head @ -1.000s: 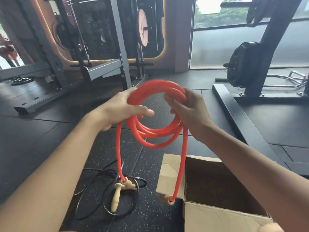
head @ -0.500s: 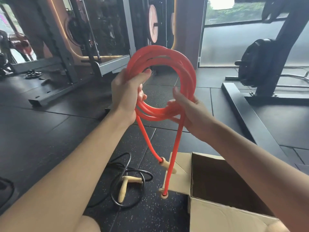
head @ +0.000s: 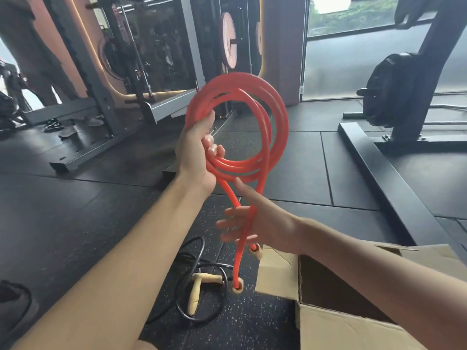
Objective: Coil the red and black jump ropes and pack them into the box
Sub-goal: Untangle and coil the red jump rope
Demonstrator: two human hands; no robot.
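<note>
Hanging upright from the left hand (head: 194,150), red rope (head: 275,114) tails point floorward.

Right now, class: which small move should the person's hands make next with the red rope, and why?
Probably close the right hand on the two hanging tails and wind them round the coil. The left hand grips the red rope coil upright, while both handle ends dangle loose above the open box; the right hand's fingers are spread beside them.

Dark speckled rubber floor (head: 75,223), steel racks (head: 101,72), frosted window (head: 341,59).
</note>
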